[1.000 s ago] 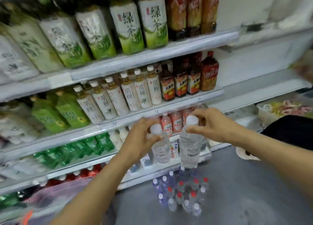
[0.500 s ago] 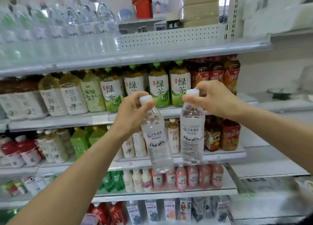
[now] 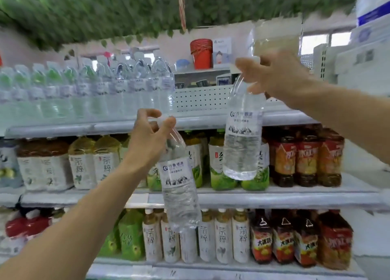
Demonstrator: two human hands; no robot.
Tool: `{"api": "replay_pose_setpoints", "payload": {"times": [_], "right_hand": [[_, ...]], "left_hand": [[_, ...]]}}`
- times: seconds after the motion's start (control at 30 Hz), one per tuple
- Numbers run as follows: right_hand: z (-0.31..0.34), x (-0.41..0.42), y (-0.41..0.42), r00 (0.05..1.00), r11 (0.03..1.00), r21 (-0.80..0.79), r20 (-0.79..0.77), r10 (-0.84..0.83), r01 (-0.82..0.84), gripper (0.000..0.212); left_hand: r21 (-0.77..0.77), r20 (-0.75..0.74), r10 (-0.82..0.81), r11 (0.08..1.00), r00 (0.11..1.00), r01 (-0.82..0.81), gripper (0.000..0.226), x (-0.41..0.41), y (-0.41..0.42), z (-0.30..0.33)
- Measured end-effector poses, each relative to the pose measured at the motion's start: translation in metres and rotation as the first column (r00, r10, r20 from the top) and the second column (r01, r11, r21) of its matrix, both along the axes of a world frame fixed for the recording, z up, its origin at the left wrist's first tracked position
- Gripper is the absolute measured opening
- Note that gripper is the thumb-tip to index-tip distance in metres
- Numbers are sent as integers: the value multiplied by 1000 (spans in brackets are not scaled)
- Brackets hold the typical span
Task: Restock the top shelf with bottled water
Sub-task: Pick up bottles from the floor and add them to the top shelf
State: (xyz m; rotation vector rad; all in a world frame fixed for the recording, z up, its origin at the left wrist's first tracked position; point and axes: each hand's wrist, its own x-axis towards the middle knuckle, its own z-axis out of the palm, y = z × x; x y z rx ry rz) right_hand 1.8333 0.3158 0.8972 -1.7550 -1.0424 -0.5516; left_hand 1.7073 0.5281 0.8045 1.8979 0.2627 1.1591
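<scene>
My left hand [image 3: 148,138] pinches the white cap of a clear water bottle [image 3: 179,184], which hangs tilted in front of the tea shelves. My right hand [image 3: 274,75] grips the neck of a second water bottle [image 3: 242,140], held higher, its cap above the top shelf's edge. The top shelf [image 3: 211,119] carries a row of water bottles [image 3: 95,89] on its left part. To the right of that row the shelf shows bare perforated backing [image 3: 200,98].
Green tea and white-labelled tea bottles [image 3: 84,165] fill the second shelf, with red-labelled dark drinks [image 3: 306,157] at its right. More tea bottles stand on the third shelf. A red bucket [image 3: 201,53] sits on a ledge behind. Hanging green leaves [image 3: 105,11] cover the ceiling.
Both hands have risen with their bottles. The right bottle has gone up to top-shelf height; the left bottle trails lower. The view has tilted upward, bringing the ceiling leaves into sight.
</scene>
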Motion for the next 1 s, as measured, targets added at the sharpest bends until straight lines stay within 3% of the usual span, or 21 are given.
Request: {"api": "replay_pose_setpoints", "payload": {"times": [0.13,0.27,0.43,0.67,0.87,1.0], "right_hand": [[43,11,49,994,996,67,89,-63,57,50],[82,31,102,969,977,139,165,-186,164,46],[107,58,167,941,951,171,182,-286,256,58],[102,110,239,908,923,35,174,-382,382,45],[108,120,249,938,929,-133,58,-342,346,46],[105,123,254,962,956,-132,-40,-271,263,55]], "left_hand": [[-67,50,-39,997,998,42,33,23,39,33],[-18,65,-50,999,997,51,37,50,84,58],[-40,60,-134,990,989,137,29,78,128,77],[-110,61,-278,953,959,283,34,112,165,83],[-136,49,-290,946,956,294,30,123,176,80],[-155,54,-309,937,949,314,27,122,178,76]]}}
